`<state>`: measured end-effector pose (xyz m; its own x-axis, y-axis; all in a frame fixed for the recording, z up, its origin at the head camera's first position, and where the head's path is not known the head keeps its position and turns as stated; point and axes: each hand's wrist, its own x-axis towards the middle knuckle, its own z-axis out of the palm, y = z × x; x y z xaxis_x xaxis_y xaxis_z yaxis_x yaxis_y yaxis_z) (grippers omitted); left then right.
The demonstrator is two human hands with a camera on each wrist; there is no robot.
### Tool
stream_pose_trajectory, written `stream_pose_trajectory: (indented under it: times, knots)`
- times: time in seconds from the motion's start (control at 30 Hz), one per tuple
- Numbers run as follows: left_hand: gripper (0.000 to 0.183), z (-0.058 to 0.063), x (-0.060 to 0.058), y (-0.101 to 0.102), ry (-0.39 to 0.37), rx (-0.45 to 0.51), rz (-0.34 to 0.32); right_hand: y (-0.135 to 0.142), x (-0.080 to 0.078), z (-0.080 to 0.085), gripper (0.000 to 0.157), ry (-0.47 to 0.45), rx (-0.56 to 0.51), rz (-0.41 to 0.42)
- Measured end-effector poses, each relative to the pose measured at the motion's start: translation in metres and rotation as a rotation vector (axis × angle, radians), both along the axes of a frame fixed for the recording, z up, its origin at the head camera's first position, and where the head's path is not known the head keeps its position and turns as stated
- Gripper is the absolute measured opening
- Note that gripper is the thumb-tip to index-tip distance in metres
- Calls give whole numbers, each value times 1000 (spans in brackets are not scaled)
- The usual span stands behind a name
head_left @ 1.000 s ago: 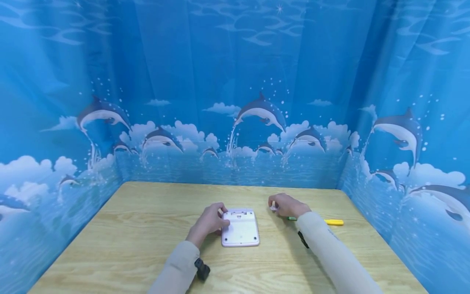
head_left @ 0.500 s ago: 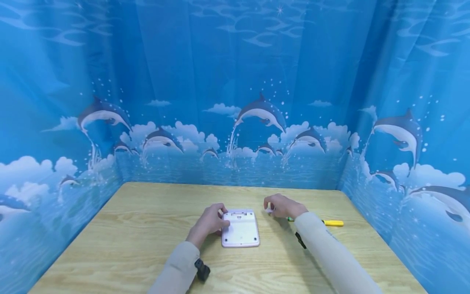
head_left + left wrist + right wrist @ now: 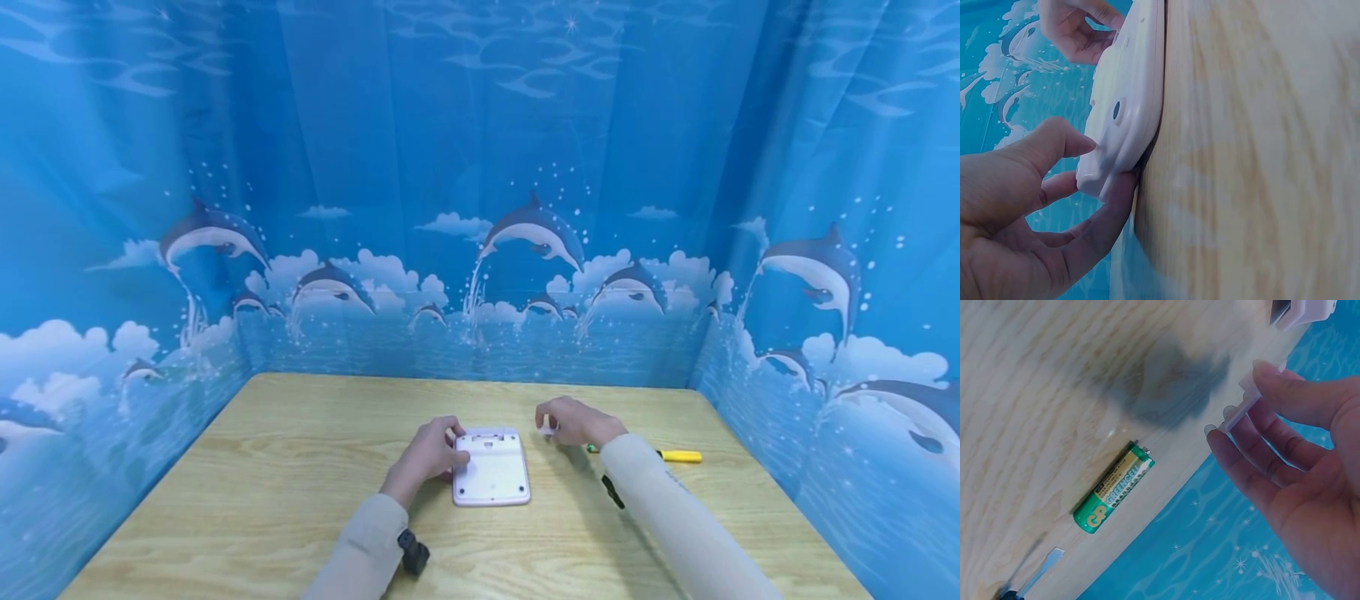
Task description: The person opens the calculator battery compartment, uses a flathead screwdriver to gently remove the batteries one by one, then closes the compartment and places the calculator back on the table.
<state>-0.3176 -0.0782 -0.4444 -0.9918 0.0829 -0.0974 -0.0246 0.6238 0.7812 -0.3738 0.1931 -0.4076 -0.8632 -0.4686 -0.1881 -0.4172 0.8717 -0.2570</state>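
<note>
A flat pale-pink device [image 3: 491, 482], shaped like a desk calculator, lies back side up on the table, with small dark feet and a battery recess [image 3: 488, 437] near its far edge. My left hand [image 3: 427, 450] grips its left edge; in the left wrist view the thumb [image 3: 1063, 137] is on top and a finger [image 3: 1110, 200] curls under. To the right of the device, my right hand [image 3: 576, 421] pinches a small pale plastic cover [image 3: 1242, 407] between thumb and fingertips, above the table. A green battery [image 3: 1114, 487] lies on the table near that hand.
A screwdriver with a yellow handle [image 3: 681, 457] lies right of the battery, partly hidden by the right sleeve [image 3: 652, 483]; its metal tip [image 3: 1047, 562] shows in the right wrist view. The wooden table [image 3: 300, 467] is enclosed by blue dolphin-print curtains [image 3: 480, 333].
My right hand has moved slightly left toward the device, carrying the plastic cover. The left hand and the device have stayed in place.
</note>
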Motion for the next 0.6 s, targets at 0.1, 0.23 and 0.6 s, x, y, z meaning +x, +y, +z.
stream_pose_trajectory:
  times: [0.1, 0.23, 0.6]
  knots:
    - [27, -1, -1, 0, 7, 3, -5, -1, 1, 1, 25, 6, -6, 17]
    - [28, -1, -1, -1, 12, 9, -10, -3, 2, 3, 26, 16, -14, 38]
    - [27, -1, 0, 0, 10, 2, -3, -10, 3, 4, 25, 18, -26, 62]
